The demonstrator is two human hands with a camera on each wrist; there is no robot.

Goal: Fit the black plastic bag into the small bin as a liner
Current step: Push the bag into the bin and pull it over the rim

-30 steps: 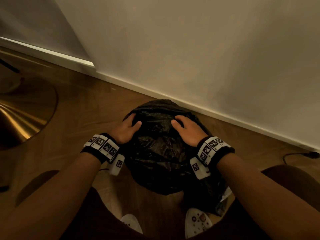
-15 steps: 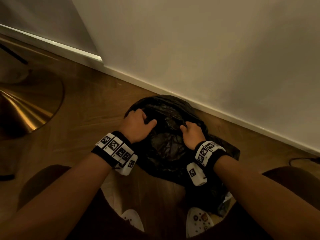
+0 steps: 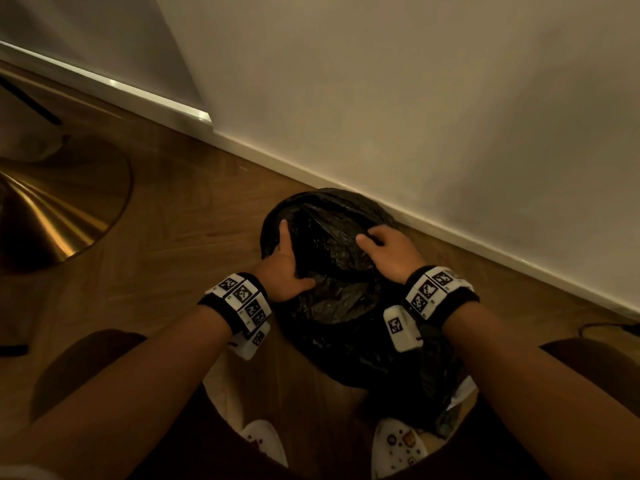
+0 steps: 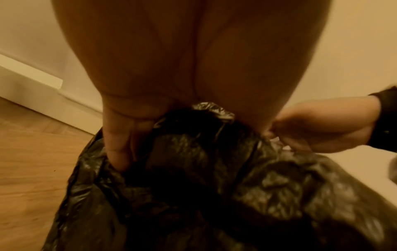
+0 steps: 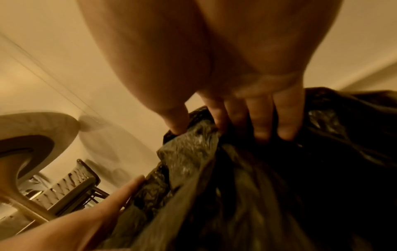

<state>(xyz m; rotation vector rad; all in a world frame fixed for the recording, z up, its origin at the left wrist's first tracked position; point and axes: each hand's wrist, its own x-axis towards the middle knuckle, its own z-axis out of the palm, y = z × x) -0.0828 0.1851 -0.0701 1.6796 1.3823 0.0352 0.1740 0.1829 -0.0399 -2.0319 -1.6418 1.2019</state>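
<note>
Your left hand [image 3: 284,268] lies with straight fingers against the bag [image 3: 332,271], which is draped over the bin beneath both palms. Your right hand [image 3: 391,252] pinches a fold under its fingertips. The film looks thin, light, slippery and easily torn; grip the bunched edge just beyond your fingers.
</note>
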